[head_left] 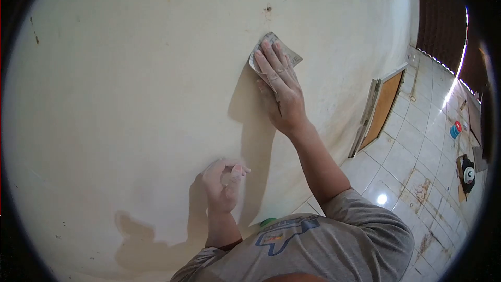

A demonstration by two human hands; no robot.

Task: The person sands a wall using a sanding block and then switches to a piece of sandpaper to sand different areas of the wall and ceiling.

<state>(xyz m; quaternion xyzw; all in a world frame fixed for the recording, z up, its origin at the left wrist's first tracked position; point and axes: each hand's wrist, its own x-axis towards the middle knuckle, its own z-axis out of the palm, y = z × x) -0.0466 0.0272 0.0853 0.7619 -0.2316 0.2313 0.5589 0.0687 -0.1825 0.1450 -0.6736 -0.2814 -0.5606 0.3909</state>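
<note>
Flat against the pale wall, my right hand presses a sheet of sandpaper under its outstretched fingers. Printed lettering shows on the back of the sheet, and one edge curls up beside the fingers. White dust coats both hands. Lower and to the left, my left hand is close to the wall, loosely curled with a gap between thumb and fingers and nothing visible in it. A small brown-stained hole marks the wall above the sandpaper.
A wood-coloured panel in a pale frame leans by the wall at right. Stained white tiles cover the floor. Farther right are a blue-and-red container and a black-and-white object. A dark ribbed shutter stands behind.
</note>
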